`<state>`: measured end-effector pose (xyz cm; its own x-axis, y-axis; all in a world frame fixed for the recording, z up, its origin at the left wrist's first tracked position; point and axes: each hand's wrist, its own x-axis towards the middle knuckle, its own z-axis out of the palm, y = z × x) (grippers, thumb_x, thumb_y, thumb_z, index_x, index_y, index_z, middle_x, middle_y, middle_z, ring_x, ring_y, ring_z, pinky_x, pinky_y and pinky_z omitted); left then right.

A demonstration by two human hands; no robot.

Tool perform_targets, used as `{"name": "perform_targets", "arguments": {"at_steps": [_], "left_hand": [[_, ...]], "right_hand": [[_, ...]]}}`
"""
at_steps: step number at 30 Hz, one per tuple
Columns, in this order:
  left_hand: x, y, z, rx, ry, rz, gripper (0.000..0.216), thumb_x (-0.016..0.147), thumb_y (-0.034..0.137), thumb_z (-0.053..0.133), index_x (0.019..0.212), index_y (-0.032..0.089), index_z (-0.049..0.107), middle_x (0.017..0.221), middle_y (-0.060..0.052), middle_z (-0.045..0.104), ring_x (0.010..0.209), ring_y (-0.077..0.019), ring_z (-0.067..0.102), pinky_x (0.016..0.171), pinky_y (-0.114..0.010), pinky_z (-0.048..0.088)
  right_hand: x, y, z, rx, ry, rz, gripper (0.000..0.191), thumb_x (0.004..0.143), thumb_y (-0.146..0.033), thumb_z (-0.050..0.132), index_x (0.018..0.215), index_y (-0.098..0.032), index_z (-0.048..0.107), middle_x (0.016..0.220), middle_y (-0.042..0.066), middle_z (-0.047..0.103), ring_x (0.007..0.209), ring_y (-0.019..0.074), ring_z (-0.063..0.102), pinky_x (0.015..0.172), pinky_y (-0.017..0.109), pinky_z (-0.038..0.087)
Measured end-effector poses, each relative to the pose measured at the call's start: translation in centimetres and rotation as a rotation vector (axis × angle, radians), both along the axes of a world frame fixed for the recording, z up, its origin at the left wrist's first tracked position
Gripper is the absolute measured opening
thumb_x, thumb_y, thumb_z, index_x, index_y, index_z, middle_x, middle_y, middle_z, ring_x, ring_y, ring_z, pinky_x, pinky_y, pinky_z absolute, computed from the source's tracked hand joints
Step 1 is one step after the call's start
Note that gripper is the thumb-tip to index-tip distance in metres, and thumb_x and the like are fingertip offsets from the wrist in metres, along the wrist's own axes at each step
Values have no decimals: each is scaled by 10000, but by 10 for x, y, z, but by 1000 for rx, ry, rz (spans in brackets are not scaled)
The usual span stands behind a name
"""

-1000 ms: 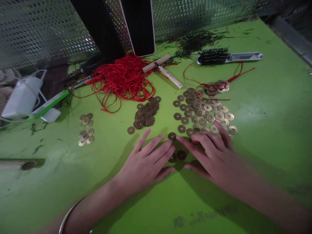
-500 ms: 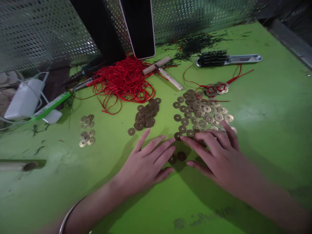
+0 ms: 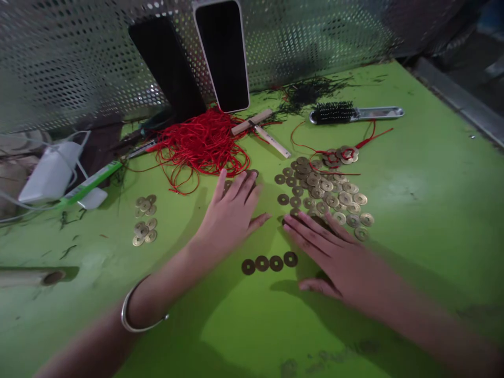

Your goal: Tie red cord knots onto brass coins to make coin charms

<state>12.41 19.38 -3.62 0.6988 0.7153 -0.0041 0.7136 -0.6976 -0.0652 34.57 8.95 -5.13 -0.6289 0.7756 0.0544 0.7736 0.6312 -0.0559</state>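
Observation:
My left hand (image 3: 228,212) lies open with fingers stretched over the middle pile of holed coins (image 3: 227,185), hiding most of it. My right hand (image 3: 326,244) is open too, its fingertips at the near left edge of the larger coin pile (image 3: 315,181) and covering part of it. Below and between my hands runs a short row of several coins (image 3: 276,263) with square holes, lying flat side by side. Two small coin clusters (image 3: 145,231) sit at the left. At the back of the large pile, coins tied with red cord (image 3: 348,154) rest.
A tangle of red cord (image 3: 200,139) lies behind my left hand, beside a pale cutter-like tool (image 3: 271,140). A hairbrush (image 3: 338,113) lies at the back right. Two phones (image 3: 223,58) lean on a perforated metal panel. A white charger (image 3: 53,170) and a tube (image 3: 43,276) are at left.
My left hand has moved up and left onto the middle coin pile. My right hand has flattened at the large pile's edge. The coin row near me is now uncovered. The view has shifted slightly.

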Motion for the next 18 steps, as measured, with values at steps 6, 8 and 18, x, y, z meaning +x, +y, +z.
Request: {"name": "perform_targets", "arguments": {"at_steps": [6, 8, 18], "left_hand": [[-2, -8, 0, -13, -2, -43, 628, 967, 537, 256, 1423, 116, 354, 1500, -131, 334, 1401, -261, 295, 1194, -530, 118], [-3, -11, 2, -19, -10, -50, 632, 967, 537, 254, 1423, 112, 354, 1493, -134, 343, 1392, -270, 313, 1190, -536, 145], [-5, -37, 2, -25, -40, -167, 610, 974, 529, 208, 1352, 125, 465, 1429, -136, 435, 1326, -283, 420, 1143, -581, 262]], "right_hand": [[10, 6, -4, 6, 9, -144, 866, 906, -652, 284, 1504, -96, -1, 1534, 170, 198, 1408, 329, 193, 1076, 587, 315], [8, 6, -4, 11, 21, -113, 901, 890, -683, 266, 1502, -87, -20, 1536, 175, 186, 1413, 328, 161, 1080, 578, 306], [16, 13, -9, -25, 1, -176, 845, 921, -622, 289, 1501, -113, -56, 1548, 158, 156, 1419, 298, 137, 1104, 551, 281]]}}
